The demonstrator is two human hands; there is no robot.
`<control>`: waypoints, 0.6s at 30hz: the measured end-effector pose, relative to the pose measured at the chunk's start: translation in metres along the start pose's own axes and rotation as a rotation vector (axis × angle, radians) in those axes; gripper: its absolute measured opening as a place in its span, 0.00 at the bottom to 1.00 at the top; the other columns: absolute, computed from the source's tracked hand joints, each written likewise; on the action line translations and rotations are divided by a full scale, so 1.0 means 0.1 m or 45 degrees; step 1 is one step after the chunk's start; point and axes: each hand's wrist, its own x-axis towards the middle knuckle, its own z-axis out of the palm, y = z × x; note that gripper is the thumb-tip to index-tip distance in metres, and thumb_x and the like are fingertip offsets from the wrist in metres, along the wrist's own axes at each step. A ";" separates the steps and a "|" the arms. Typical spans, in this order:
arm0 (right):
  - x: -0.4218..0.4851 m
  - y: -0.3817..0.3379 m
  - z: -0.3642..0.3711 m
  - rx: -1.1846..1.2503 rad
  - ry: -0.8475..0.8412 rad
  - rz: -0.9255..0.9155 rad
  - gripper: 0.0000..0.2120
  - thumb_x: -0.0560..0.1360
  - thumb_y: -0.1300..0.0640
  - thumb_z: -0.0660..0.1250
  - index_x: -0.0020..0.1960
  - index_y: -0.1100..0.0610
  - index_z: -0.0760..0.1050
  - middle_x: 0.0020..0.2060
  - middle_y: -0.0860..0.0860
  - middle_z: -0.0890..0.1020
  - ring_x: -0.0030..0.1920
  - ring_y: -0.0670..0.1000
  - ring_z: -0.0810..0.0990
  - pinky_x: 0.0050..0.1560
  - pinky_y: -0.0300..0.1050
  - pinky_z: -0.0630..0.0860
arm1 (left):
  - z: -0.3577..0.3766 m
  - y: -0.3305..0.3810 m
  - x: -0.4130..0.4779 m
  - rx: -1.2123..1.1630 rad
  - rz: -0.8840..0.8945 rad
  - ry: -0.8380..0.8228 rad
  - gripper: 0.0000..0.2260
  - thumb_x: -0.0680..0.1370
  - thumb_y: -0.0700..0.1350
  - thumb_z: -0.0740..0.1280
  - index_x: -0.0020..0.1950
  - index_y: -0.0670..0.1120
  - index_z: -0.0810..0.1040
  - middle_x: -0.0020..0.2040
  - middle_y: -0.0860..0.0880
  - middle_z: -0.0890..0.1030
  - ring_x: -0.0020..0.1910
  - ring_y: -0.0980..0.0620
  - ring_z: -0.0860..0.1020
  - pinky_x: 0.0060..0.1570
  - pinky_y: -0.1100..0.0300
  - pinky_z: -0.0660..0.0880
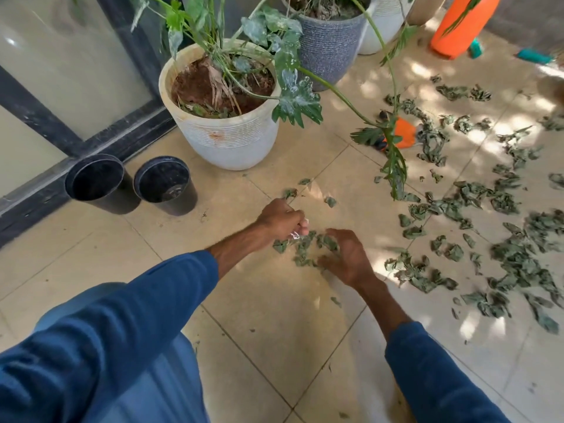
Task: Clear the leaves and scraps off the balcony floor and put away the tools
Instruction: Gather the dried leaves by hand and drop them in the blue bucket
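Dark blue long sleeves [128,312] — paler blue trousers [164,380].

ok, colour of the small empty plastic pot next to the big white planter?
The small round plastic pot is black; head view.
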 end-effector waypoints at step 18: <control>0.08 -0.08 0.12 0.237 0.233 -0.057 0.07 0.68 0.64 0.78 0.42 0.54 0.87 0.39 0.43 0.85 0.40 0.44 0.83 0.47 0.40 0.80 | -0.12 0.07 0.12 0.309 0.122 0.189 0.17 0.79 0.46 0.67 0.31 0.45 0.72 0.24 0.51 0.70 0.27 0.51 0.74 0.37 0.57 0.68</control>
